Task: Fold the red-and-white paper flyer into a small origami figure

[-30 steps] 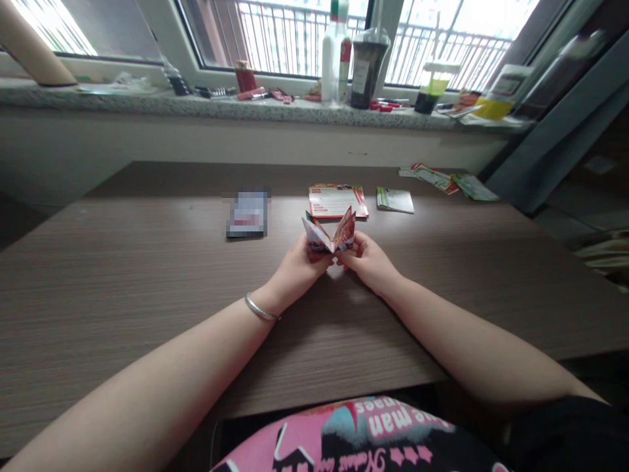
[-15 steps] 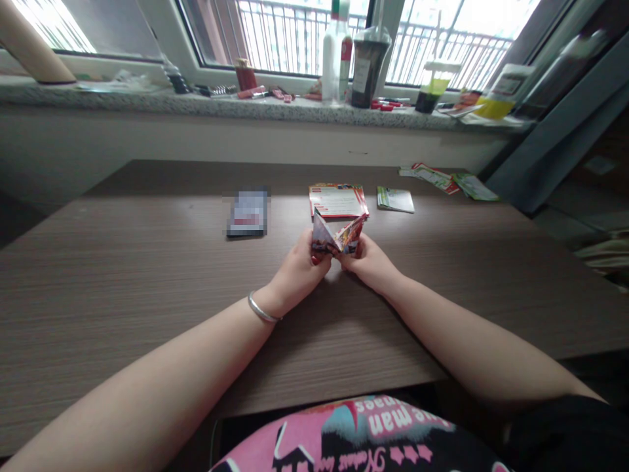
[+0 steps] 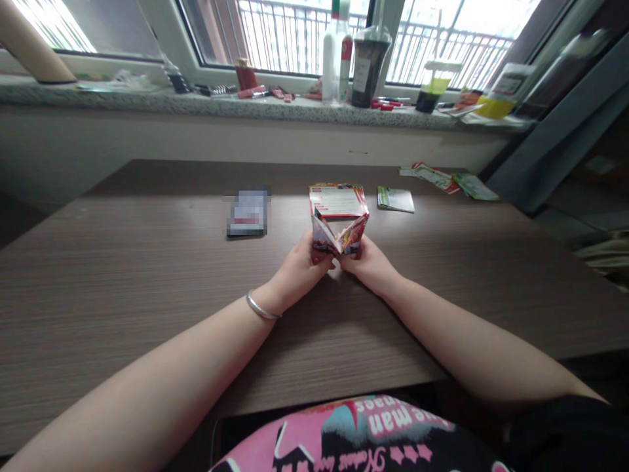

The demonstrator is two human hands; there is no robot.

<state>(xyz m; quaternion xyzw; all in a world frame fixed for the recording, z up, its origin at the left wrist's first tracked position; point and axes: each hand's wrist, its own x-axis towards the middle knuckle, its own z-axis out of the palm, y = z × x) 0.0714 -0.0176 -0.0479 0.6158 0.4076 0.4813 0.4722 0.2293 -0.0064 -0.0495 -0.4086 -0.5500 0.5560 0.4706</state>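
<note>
A folded piece of printed, colourful paper (image 3: 350,237) is held upright between my two hands, its top edges spread in a V with pointed corners. My left hand (image 3: 307,261) is closed on its left side, the thumb at the lower front. On the right side my right hand (image 3: 369,262) grips it the same way. Most of my fingers are hidden behind the paper. Just beyond it lies a red-bordered printed sheet or card stack (image 3: 339,200) with white text panels. A silver bangle (image 3: 260,308) circles my left wrist.
On the brown table (image 3: 147,275) lie a pixelated dark-edged object (image 3: 247,213) to the left, a small card stack (image 3: 396,200) and scattered cards (image 3: 437,178) to the right. Behind, the stone windowsill (image 3: 295,113) holds bottles, a dark lidded cup (image 3: 366,72) and small items.
The folded paper has shifted slightly, its right corner a little further out and its V more evenly spread. Both hands keep their hold in nearly the same place.
</note>
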